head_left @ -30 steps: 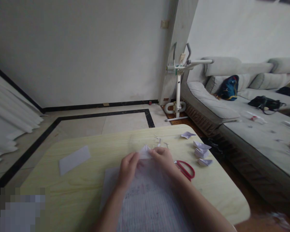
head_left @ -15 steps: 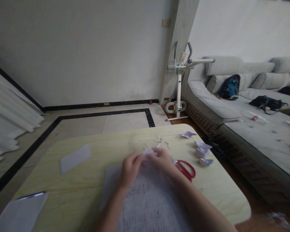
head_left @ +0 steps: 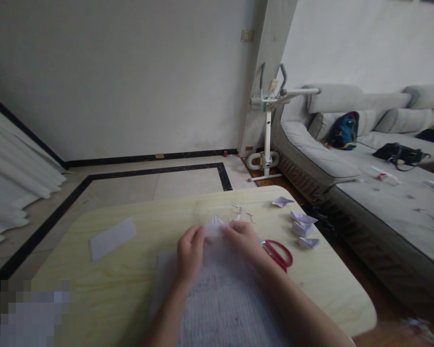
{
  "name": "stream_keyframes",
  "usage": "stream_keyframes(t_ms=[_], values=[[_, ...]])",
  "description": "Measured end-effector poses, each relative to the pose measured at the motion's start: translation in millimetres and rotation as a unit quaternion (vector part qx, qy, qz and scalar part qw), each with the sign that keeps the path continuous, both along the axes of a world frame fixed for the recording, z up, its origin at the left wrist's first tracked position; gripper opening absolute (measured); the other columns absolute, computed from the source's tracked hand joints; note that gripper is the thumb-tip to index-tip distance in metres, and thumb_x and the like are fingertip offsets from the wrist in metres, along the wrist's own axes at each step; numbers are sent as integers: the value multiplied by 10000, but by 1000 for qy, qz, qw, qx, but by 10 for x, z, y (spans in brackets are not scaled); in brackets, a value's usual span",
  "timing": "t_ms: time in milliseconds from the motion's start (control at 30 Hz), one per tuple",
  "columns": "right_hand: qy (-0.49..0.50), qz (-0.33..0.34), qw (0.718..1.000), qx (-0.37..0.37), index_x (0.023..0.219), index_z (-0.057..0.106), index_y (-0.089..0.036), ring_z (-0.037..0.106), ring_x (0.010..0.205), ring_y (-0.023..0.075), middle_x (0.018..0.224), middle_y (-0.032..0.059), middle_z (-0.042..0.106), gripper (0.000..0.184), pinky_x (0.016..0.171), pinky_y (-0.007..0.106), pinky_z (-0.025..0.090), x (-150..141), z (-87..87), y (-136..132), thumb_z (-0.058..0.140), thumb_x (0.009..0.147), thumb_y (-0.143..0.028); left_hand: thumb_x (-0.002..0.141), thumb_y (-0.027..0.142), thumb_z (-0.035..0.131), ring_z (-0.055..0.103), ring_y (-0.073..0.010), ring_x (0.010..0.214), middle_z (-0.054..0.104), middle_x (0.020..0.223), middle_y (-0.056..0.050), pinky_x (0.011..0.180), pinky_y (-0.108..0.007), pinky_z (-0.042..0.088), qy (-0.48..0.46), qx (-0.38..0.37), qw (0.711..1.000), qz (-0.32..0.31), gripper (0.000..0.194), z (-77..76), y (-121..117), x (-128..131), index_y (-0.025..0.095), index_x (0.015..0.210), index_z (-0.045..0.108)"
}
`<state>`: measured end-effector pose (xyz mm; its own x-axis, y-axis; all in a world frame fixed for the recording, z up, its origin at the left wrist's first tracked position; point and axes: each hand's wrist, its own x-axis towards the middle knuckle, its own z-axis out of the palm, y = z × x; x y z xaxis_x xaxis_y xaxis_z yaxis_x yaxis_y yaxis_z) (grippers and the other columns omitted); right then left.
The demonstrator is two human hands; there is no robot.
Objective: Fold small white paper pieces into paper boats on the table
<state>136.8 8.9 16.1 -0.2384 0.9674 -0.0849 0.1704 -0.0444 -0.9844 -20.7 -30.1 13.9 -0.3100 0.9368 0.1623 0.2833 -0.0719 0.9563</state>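
Now we pinch the folded paper (head_left: 214, 229) between left grip (head_left: 190, 250) and right grip (head_left: 244, 241), spread wider than before, long axis spanning them, peak pointing away.

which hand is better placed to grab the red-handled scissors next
Probably the right: the right hand is just beside the scissors, while the left hand is farther away. Both hold the folded paper.
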Motion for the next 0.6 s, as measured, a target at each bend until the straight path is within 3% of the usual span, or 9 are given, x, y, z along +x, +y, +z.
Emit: stream_keyframes(t_ms=[133,267,400,600], values=[[-29,-24,998,40,569,574,-146,409,467,89,488,-32,471,380,443,202,289,-12,-37,13,575,805,-444,856,264,530,588,-229,1029,647,1083,-102,906,-358,459,164,147,976,7,260,-59,-3,11,195,1082,637],[-58,-47,990,116,591,555,-152,421,524,103,538,-28,474,356,486,210,314,-24,-87,-3,563,816,-428,854,196,524,504,-251,1180,586,1226,-102,1010,-432,398,259,195,945,-45,306,-113,13,63,223,1140,631],[-83,-39,981,169,600,546,-159,428,548,112,563,-19,484,327,506,218,323,-23,-87,-31,558,827,-395,872,218,522,520,-234,1172,604,1221,-94,1008,-412,412,229,166,955,-93,345,-134,16,90,219,1212,579],[-57,-12,981,185,812,652,-166,516,613,131,701,16,621,145,575,229,399,-32,-24,-75,568,820,-284,879,283,516,619,-224,1033,673,1111,-95,913,-338,470,112,73,981,-138,308,-96,-22,95,203,1161,614]])
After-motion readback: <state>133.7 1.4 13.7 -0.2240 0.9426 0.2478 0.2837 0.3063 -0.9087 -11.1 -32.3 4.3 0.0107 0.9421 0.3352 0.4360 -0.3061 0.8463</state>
